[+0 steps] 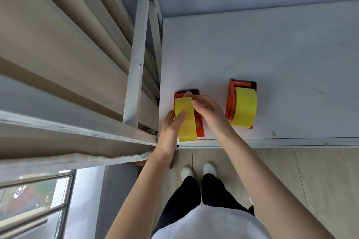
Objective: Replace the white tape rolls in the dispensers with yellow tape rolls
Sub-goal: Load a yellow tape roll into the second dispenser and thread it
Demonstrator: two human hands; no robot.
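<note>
Yellow tape [186, 120] sat in the orange dispenser [199, 123] at the table edge [272, 138], lower centre of the frame, the left hand [172, 124] clasping the roll to steady it while the right hand [208, 111] pinched its loose end toward the cutter, beside a second loaded dispenser [241, 104].

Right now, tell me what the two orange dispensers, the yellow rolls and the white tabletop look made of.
Right orange dispenser and left orange dispenser: seemingly moulded plastic, matte, uniform colour, with dark toothed blades.
Yellow tape rolls: smooth, slightly glossy film, probably plastic.
White tabletop: flat, matte, faintly scuffed; probably laminate or painted board.
</note>
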